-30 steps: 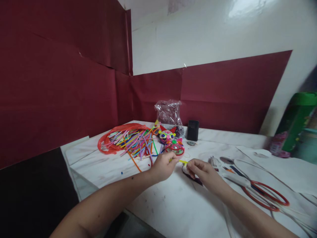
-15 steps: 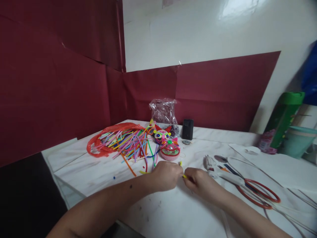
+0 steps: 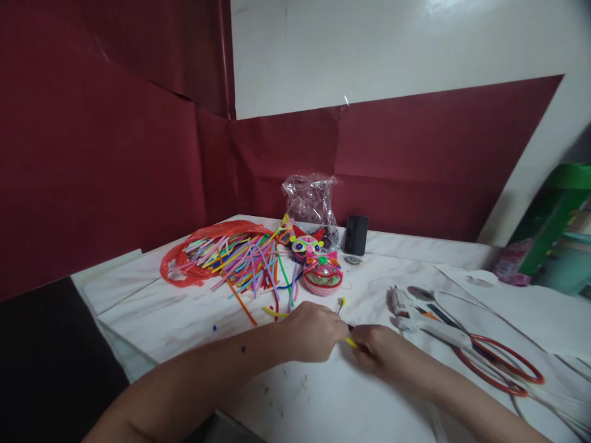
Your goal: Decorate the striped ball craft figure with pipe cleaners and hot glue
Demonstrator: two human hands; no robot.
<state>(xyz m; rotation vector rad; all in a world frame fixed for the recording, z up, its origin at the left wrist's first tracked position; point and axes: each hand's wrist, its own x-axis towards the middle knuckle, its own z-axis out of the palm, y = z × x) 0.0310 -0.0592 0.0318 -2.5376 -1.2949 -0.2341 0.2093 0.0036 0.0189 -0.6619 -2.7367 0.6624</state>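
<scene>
The white bench (image 3: 295, 409), veined in grey like marble, is crowded along its far side. A thin, glossy red plastic bag (image 3: 178, 282) spills slender multicoloured sticks (image 3: 240, 261) toward the left forearm. Beside them sits a rounded pink-and-red animal-face figure (image 3: 322, 280), a green knob at its brow, partly covering a second figure with blue eyes and yellow trim (image 3: 305, 246). Behind rise a crinkled clear plastic bag (image 3: 310, 200) and an upright black rectangular block (image 3: 356, 235), with a small flat grey disc (image 3: 352, 260) at the block's foot. To the right lie large scissors with red loop handles (image 3: 463, 338) among pale cords (these run off toward the lower right).

Between the two hands, above the near part of the bench, is a short bright yellow strip (image 3: 352, 343), smooth-looking and narrow. The right hand (image 3: 379, 351) is clamped on it, fingers curled. The left hand (image 3: 318, 332) is bunched close by, knuckles up; its fingertips are hidden, so I cannot tell what it grips.
</scene>
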